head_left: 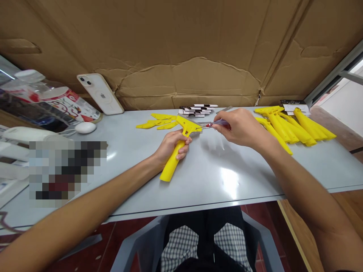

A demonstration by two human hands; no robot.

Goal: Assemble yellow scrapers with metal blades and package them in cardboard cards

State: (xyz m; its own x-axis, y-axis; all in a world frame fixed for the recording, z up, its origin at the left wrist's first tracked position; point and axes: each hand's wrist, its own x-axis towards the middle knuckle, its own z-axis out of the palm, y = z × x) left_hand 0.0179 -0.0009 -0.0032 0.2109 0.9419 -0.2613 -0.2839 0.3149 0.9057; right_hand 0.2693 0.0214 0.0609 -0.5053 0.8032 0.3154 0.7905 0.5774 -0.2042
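My left hand is wrapped round the handle of a yellow scraper, its head tilted up and away from me. A thin metal edge shows along that head. In my right hand is a screwdriver with a clear handle and a red collar. Its tip meets the right end of the scraper head, though I cannot make out the screw. Loose yellow plastic pieces lie on the table just left of the head. Behind it sits a stack of small black-and-white packets.
More yellow scrapers are piled on the right of the grey table, beside a card. A white phone leans against the cardboard. On the left are a patterned tub, a bottle and a white mouse.
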